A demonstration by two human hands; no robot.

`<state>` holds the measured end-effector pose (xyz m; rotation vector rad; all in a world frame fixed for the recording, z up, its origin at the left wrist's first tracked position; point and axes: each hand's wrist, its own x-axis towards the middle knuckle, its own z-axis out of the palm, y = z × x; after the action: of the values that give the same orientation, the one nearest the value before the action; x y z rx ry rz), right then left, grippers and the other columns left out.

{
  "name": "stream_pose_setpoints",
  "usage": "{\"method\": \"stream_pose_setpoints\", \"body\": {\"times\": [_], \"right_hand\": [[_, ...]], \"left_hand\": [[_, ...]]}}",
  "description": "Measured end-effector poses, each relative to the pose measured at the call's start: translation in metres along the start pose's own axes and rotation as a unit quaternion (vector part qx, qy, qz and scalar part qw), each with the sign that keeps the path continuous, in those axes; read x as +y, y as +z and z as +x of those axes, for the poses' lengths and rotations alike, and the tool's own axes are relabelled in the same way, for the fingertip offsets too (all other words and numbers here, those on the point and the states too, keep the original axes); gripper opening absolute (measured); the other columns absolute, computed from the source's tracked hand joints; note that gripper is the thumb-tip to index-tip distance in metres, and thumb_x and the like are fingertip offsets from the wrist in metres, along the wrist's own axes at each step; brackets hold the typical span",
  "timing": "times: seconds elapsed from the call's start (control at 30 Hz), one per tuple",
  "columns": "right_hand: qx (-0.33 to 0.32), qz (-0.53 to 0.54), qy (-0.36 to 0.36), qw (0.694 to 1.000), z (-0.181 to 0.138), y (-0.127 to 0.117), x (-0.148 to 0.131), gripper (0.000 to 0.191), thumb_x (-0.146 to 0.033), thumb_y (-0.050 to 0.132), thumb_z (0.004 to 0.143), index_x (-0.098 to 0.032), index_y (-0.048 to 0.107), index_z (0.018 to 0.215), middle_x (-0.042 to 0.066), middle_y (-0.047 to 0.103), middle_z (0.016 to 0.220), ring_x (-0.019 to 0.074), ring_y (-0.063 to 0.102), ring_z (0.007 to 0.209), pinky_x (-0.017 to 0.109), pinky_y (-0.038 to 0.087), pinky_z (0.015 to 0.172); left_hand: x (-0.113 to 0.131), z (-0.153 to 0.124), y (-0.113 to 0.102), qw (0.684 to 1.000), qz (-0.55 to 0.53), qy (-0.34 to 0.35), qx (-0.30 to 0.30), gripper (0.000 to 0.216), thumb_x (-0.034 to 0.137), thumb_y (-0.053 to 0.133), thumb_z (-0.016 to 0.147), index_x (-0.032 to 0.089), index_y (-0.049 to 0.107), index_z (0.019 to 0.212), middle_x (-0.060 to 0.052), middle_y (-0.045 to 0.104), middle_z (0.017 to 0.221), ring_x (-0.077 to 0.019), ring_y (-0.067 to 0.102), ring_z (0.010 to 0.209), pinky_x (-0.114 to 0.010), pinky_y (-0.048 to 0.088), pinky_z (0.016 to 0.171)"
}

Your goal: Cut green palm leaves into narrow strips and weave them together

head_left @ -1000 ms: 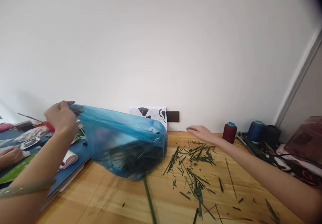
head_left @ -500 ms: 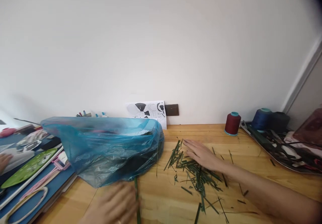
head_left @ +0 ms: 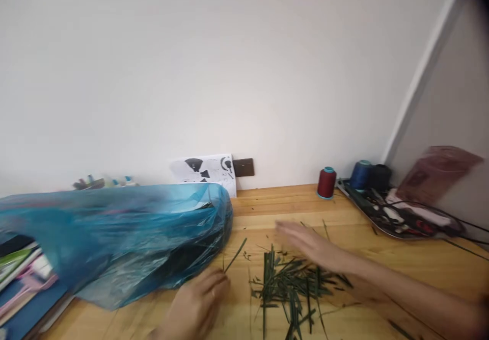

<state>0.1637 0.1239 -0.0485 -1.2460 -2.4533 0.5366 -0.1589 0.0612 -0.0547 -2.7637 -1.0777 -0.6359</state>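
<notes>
By the strips [head_left: 292,282], I judged my right hand [head_left: 307,244], grip wide, best flat, but couldn't tell the grip of my left hand [head_left: 196,302].

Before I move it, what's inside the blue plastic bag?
A dark mass shows through the blue plastic bag toward its right end; the bag's tint and wrinkles hide what it is.

Bare hands [head_left: 198,299] [head_left: 309,245]: two
Blue plastic bag [head_left: 153,238]: one
Red, blue, black thread spools [head_left: 326,183] [head_left: 360,177] [head_left: 380,178]: three
Thin green strips [head_left: 266,279]: uncountable
</notes>
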Motion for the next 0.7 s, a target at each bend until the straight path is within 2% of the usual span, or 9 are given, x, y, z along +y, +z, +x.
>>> {"method": "stream_pose_setpoints", "body": {"times": [0.07,0.13,0.2,0.27,0.37,0.47,0.53,0.6,0.7], "right_hand": [[0.080,-0.027,0.120,0.989,-0.023,-0.020,0.030,0.051,-0.040,0.014,0.089,-0.015,0.030,0.129,0.005,0.031,0.132,0.0195,0.025,0.122,0.036,0.020,0.102],[0.135,-0.060,0.226,0.963,-0.052,-0.032,0.062,0.054,-0.039,0.015,0.086,-0.008,0.032,0.127,0.013,0.034,0.130,0.0266,0.025,0.121,0.045,0.019,0.100],[0.161,-0.087,0.291,0.939,-0.080,-0.031,0.085,0.058,-0.039,0.020,0.083,-0.001,0.034,0.125,0.018,0.034,0.129,0.0295,0.025,0.120,0.046,0.020,0.100],[0.172,-0.108,0.329,0.922,-0.099,-0.019,0.093,0.063,-0.042,0.026,0.080,0.005,0.035,0.122,0.022,0.030,0.129,0.0317,0.022,0.121,0.045,0.018,0.100],[0.170,-0.117,0.342,0.917,-0.103,0.008,0.078,0.067,-0.046,0.028,0.080,0.005,0.031,0.124,0.021,0.025,0.132,0.0313,0.016,0.123,0.046,0.014,0.101],[0.134,-0.096,0.292,0.942,-0.092,0.026,0.047,0.065,-0.050,0.027,0.082,-0.004,0.030,0.128,0.013,0.023,0.135,0.0244,0.018,0.124,0.039,0.018,0.102],[0.109,-0.076,0.247,0.960,-0.081,0.026,0.033,0.060,-0.050,0.023,0.084,-0.011,0.029,0.129,0.005,0.025,0.135,0.0167,0.022,0.123,0.029,0.023,0.102],[0.108,-0.067,0.233,0.964,-0.068,0.018,0.034,0.057,-0.048,0.018,0.087,-0.013,0.026,0.130,0.003,0.024,0.136,0.0131,0.022,0.123,0.025,0.022,0.102],[0.126,-0.070,0.270,0.952,-0.040,-0.001,0.061,0.058,-0.044,0.019,0.088,-0.003,0.023,0.130,0.014,0.022,0.135,0.0185,0.019,0.124,0.031,0.019,0.103]], "left_hand": [[-0.001,0.016,0.017,0.992,-0.030,-0.117,-0.029,0.035,0.028,0.033,0.083,0.019,0.050,0.112,-0.008,0.054,0.115,-0.0171,0.047,0.107,-0.030,0.039,0.091],[0.000,0.027,0.036,0.975,-0.060,-0.205,-0.062,0.043,0.033,0.030,0.083,0.015,0.041,0.121,-0.011,0.042,0.127,-0.0191,0.038,0.116,-0.035,0.032,0.096],[0.005,0.035,0.056,0.963,-0.092,-0.234,-0.096,0.054,0.039,0.029,0.082,0.008,0.030,0.127,-0.014,0.031,0.133,-0.0213,0.028,0.121,-0.038,0.027,0.099],[0.013,0.042,0.072,0.957,-0.107,-0.240,-0.122,0.064,0.044,0.029,0.081,0.001,0.024,0.128,-0.018,0.022,0.135,-0.0240,0.020,0.124,-0.041,0.022,0.100],[0.032,0.051,0.085,0.958,-0.123,-0.224,-0.132,0.067,0.045,0.029,0.081,-0.001,0.021,0.128,-0.019,0.016,0.137,-0.0258,0.011,0.125,-0.044,0.017,0.101],[0.052,0.057,0.087,0.958,-0.182,-0.162,-0.150,0.062,0.042,0.030,0.081,0.006,0.019,0.131,-0.014,0.014,0.138,-0.0231,0.010,0.126,-0.043,0.018,0.101],[0.058,0.061,0.087,0.954,-0.215,-0.130,-0.163,0.059,0.040,0.030,0.082,0.009,0.019,0.131,-0.012,0.014,0.138,-0.0210,0.012,0.126,-0.040,0.019,0.102],[0.055,0.067,0.086,0.953,-0.217,-0.140,-0.158,0.058,0.039,0.028,0.083,0.009,0.019,0.131,-0.012,0.013,0.138,-0.0201,0.011,0.126,-0.039,0.019,0.102],[0.043,0.079,0.089,0.954,-0.180,-0.187,-0.147,0.060,0.042,0.026,0.083,0.005,0.022,0.130,-0.015,0.016,0.137,-0.0217,0.012,0.126,-0.041,0.017,0.102]]}}
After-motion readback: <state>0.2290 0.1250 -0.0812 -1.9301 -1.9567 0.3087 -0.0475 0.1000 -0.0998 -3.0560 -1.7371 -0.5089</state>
